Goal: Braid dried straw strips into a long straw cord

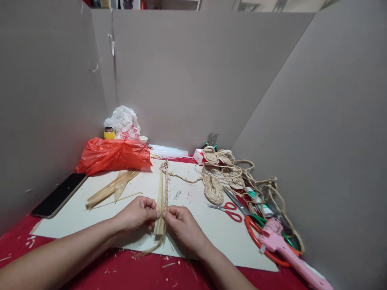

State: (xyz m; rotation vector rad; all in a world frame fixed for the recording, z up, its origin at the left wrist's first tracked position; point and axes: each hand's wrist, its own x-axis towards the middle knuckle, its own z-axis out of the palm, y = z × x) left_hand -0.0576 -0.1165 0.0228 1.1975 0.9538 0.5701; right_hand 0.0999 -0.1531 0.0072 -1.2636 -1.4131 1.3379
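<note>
A long dried straw strip with a twisted cord (163,189) lies lengthwise on a white board (193,209). My left hand (137,213) pinches the strip from its left side, fingers closed on it. Pinching the same spot from the right is my right hand (183,227), fingers pressed together. The two hands almost touch at the strip. The cord's far end runs back toward a heap of woven straw pieces (222,171).
Loose straw leaves (113,187) lie left of the hands, a red plastic bag (113,155) behind them, a black phone (59,194) at far left. Red-handled scissors (229,211), larger shears (260,229) and a pink glue gun (284,249) sit right. Grey partition walls enclose the desk.
</note>
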